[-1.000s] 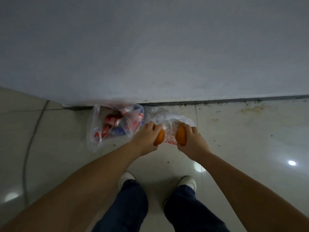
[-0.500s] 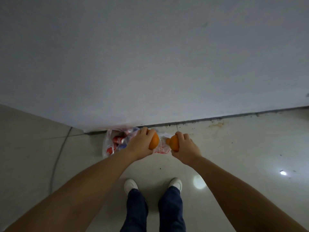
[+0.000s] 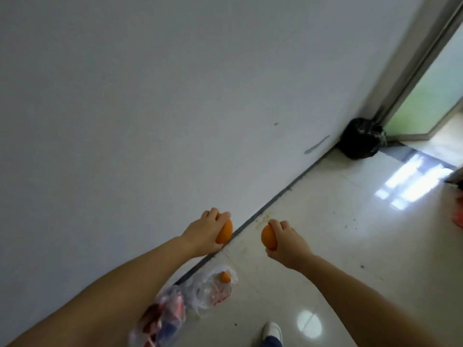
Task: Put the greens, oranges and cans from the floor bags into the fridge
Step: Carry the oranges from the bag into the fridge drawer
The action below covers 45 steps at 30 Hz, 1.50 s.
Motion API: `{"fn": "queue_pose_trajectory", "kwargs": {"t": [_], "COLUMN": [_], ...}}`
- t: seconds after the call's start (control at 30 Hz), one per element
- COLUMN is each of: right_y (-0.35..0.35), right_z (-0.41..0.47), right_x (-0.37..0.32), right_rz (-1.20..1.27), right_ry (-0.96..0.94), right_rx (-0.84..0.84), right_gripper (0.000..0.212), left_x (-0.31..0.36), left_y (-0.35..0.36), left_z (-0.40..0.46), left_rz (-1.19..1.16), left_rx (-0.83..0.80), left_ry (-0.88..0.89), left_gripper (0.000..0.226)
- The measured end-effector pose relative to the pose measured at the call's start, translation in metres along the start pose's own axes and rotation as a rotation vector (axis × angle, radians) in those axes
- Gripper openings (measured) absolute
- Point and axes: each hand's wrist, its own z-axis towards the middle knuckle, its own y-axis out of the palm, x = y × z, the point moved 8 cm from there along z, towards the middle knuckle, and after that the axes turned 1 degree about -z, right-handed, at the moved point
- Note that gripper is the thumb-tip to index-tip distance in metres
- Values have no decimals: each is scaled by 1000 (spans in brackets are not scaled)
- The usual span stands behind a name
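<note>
My left hand [image 3: 204, 230] grips an orange [image 3: 224, 231] from above, held up in front of the white wall. My right hand [image 3: 288, 240] grips a second orange [image 3: 267, 237] at the same height over the floor. Below them, on the floor by the wall, lies a clear plastic bag [image 3: 213, 288] with one orange [image 3: 224, 277] still in it. Beside it a second clear bag [image 3: 162, 319] holds red and blue cans. No fridge and no greens are in view.
A white wall [image 3: 150, 96] fills the left and centre. A black rubbish bag [image 3: 359, 139] sits in the far corner by a door frame [image 3: 411, 68]. Glossy pale floor tiles [image 3: 350, 234] stretch right. Something red [image 3: 458, 216] lies at the right edge. My white shoe [image 3: 273, 330] is at the bottom.
Both hands have lifted the oranges up and away from the bags and moved apart. The view has swung up and to the right, showing the corner and doorway.
</note>
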Motion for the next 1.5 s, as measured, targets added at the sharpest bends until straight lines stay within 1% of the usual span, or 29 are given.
{"fn": "queue_pose_trajectory", "kwargs": {"t": [0.1,0.17,0.27,0.33,0.43,0.53,0.67,0.77,0.9,0.97,1.07,1.23,1.37,1.5], "right_y": [-33,-54,-81,-98,-117,-126,-136,-143,-157,-163,-172,-208,-261,-327], "right_z": [-45,-79,-136,-178,-254,-340,-467,-558,-646,-673,-701,-714,-710,-709], "right_x": [26,48,94,132,193,259,349,407,463,489,534,620,705,788], "right_rz": [28,50,48,45,54,63,95,126,120,133,157,133,64,39], "right_ry": [86,151,256,331,457,576,734,858,977,1009,1071,1072,1050,1056], "right_rx": [106,177,265,316,382,414,453,510,604,629,669,702,742,761], "right_gripper": [74,75,76,75,75,75,76,78,76,75,78,74,70,71], "left_x": [47,91,171,232,333,446,591,693,811,859,919,1004,1088,1186], "left_y": [-36,-50,-59,-56,-43,-24,13,45,68,72,75,85,82,50], "left_z": [7,15,23,25,23,13,-9,-36,-72,-80,-77,-36,19,75], "left_rz": [79,104,102,57,-68,-134,-243,-297,-283,-246,-230,-208,-176,-155], "left_rx": [40,50,56,49,20,2,-58,-122,-186,-194,-200,-188,-151,-132], "left_ry": [122,199,315,391,492,607,675,741,908,975,1024,1071,1129,1174], "left_gripper": [74,74,75,78,80,80,79,79,82,82,80,78,78,76]}}
